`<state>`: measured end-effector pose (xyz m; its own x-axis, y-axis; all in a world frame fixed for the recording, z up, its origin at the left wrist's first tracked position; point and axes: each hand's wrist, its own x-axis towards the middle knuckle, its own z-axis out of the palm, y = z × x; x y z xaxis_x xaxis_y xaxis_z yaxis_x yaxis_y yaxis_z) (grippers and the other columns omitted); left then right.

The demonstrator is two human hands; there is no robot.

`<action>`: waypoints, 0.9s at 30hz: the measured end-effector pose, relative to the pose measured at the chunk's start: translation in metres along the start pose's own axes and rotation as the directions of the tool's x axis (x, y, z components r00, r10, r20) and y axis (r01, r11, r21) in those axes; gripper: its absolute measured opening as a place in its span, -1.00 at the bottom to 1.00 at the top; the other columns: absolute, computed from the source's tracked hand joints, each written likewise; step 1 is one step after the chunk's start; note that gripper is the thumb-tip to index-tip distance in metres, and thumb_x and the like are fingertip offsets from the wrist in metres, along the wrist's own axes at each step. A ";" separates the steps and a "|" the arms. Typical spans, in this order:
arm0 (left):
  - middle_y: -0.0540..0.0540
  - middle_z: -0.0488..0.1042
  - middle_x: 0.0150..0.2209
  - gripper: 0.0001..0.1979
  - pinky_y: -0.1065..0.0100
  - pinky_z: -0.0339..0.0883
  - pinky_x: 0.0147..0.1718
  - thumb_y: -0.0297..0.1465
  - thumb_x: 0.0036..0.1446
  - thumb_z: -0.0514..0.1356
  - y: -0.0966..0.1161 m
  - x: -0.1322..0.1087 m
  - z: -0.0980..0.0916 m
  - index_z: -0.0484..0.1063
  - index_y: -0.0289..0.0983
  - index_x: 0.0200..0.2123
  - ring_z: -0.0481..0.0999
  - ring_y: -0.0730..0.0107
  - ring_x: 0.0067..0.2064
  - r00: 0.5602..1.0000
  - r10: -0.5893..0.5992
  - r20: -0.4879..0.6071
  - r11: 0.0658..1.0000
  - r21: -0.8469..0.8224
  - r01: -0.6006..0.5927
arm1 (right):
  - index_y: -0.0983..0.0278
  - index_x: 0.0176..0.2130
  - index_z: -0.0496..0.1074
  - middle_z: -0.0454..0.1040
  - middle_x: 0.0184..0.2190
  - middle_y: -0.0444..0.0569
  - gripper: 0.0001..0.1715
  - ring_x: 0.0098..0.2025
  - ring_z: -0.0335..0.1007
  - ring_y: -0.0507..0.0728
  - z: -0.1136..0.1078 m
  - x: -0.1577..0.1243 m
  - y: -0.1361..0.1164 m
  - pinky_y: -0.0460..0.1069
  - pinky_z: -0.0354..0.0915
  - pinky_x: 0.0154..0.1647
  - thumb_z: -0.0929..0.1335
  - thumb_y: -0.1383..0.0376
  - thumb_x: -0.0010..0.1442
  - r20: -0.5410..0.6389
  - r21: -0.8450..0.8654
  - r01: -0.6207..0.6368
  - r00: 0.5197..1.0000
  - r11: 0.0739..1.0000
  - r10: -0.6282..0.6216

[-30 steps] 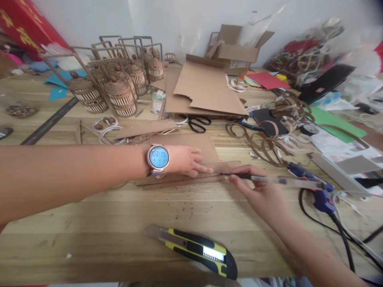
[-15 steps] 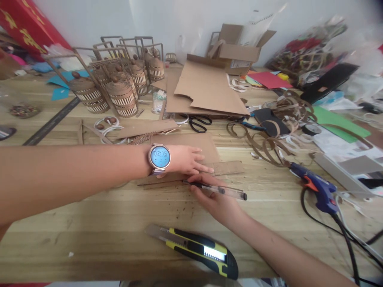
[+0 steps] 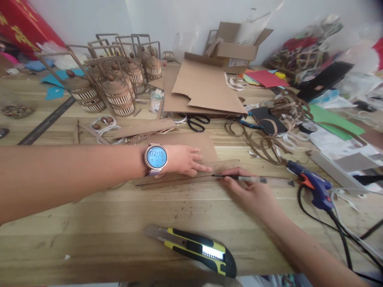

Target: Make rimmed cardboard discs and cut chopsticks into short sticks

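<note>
My left hand (image 3: 184,160) lies flat with fingers spread, pressing on a narrow cardboard strip (image 3: 229,164) and the brown cardboard (image 3: 206,145) under it. My right hand (image 3: 251,191) grips a pen (image 3: 243,178), its tip touching down near the strip's lower edge. A dark drawn line (image 3: 173,182) runs from the left along that edge up to the pen. On the table nearer to me rests a yellow and black utility knife (image 3: 199,251) with its blade out.
Black-handled scissors (image 3: 197,122) and a large cardboard sheet (image 3: 206,87) lie behind my hands. Several woven lantern-like pieces (image 3: 118,97) stand at the back left. To the right are a blue glue gun (image 3: 314,185) with its cable and loose brown strips (image 3: 263,143).
My right hand has moved to the right with the pen, and the dark line is longer. My left hand stays pressed on the cardboard. The view has shifted slightly.
</note>
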<state>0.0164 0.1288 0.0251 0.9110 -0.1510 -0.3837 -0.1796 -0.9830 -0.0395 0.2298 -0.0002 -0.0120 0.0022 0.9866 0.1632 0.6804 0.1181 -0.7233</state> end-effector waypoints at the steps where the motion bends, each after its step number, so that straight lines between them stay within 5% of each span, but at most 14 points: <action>1: -0.06 0.11 0.38 -0.19 -0.02 0.02 0.30 -0.61 -0.74 0.41 0.000 0.000 0.000 0.53 -0.15 -0.18 0.24 -0.25 0.26 1.000 -0.001 -0.018 1.000 -0.015 0.001 | 0.19 -0.34 0.53 0.61 -0.38 -0.07 -0.77 -0.29 0.54 0.19 -0.008 0.000 0.006 0.03 0.41 -0.24 0.33 0.12 0.15 -0.038 -0.038 -0.037 0.999 0.999 0.036; 5: 0.00 0.05 0.40 -0.19 -0.01 -0.01 0.31 -0.64 -0.71 0.39 0.000 0.001 0.000 0.52 -0.13 -0.17 0.20 -0.24 0.29 1.000 -0.019 0.025 0.999 -0.031 0.020 | 0.18 -0.38 0.52 0.58 -0.46 -0.07 -0.74 -0.40 0.50 0.20 -0.037 -0.001 0.021 0.02 0.33 -0.43 0.35 0.07 0.07 -0.178 -0.169 -0.144 0.977 0.975 0.114; 9: 0.01 0.02 0.41 -0.19 -0.01 -0.05 0.32 -0.64 -0.70 0.39 0.000 0.002 -0.002 0.52 -0.13 -0.16 0.17 -0.23 0.30 0.998 -0.025 0.061 0.999 -0.038 0.027 | 0.17 -0.37 0.48 0.55 -0.44 -0.09 -0.83 -0.37 0.48 0.17 -0.042 -0.002 0.005 0.02 0.34 -0.35 0.37 0.14 0.09 -0.240 -0.121 -0.008 0.970 0.993 -0.021; 13: 0.11 0.12 0.37 -0.23 0.08 -0.04 0.33 -0.72 -0.72 0.36 0.002 0.002 -0.005 0.54 -0.09 -0.26 0.18 -0.17 0.30 0.997 -0.072 0.023 0.991 -0.111 0.074 | 0.18 -0.36 0.43 0.51 -0.46 -0.12 -0.97 -0.40 0.46 0.10 -0.010 -0.005 -0.035 -0.04 0.35 -0.39 0.37 0.28 0.14 -0.110 0.054 0.215 0.972 0.975 -0.208; 18: 0.15 0.03 0.40 -0.08 0.14 -0.20 0.36 -0.75 -0.66 0.34 0.004 0.002 -0.016 0.50 -0.07 -0.06 0.08 -0.07 0.36 0.985 -0.110 0.136 0.986 -0.110 0.125 | 0.20 -0.29 0.44 0.56 -0.39 -0.13 -0.87 -0.33 0.49 0.06 0.048 -0.002 -0.072 -0.07 0.40 -0.31 0.32 0.41 0.16 0.104 0.252 0.337 0.923 0.907 -0.371; 27: 0.38 0.15 0.33 -0.54 0.18 -0.22 0.38 -0.70 -0.37 0.26 0.003 0.002 -0.009 0.52 -0.05 -0.40 0.09 0.15 0.38 0.982 -0.183 0.038 0.959 -0.213 0.187 | 0.24 -0.26 0.46 0.60 -0.24 -0.02 -0.83 -0.13 0.52 0.14 0.103 0.011 -0.083 0.04 0.42 -0.08 0.31 0.43 0.14 0.190 0.413 0.319 0.886 0.853 -0.423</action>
<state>0.0207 0.1242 0.0324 0.9135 0.0360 -0.4051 0.0775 -0.9932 0.0866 0.0976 0.0129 -0.0195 -0.4250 0.8454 0.3236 0.2788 0.4624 -0.8417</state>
